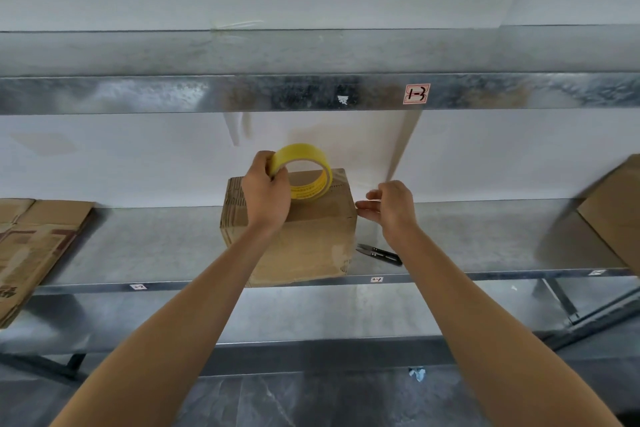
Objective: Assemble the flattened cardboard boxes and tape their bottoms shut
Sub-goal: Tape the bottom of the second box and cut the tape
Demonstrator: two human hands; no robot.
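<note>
We see one assembled cardboard box [311, 246] standing mid-shelf on the metal shelf [467, 236], at its front edge. Its upper flaps are folded shut, so its inside is hidden. The left hand [266, 198] has its grip closed round the rim of a yellow tape roll [304, 156], held upright at the rear of the box's top face. The right hand [391, 208] is at the box's upper right edge with fingers loosely bent. We cannot tell whether its grip holds anything.

Black snips [379, 253] lie on the shelf just right of the box. Flattened cardboard [34, 239] with brown printing too blurred to read lies far left, and another brown carton [616, 211] stands far right.

A red-bordered label [416, 94] on the upper shelf beam reads "1-3". A small tag [376, 279] on the shelf's front edge is too small to read, as is the red print inside the tape roll.
</note>
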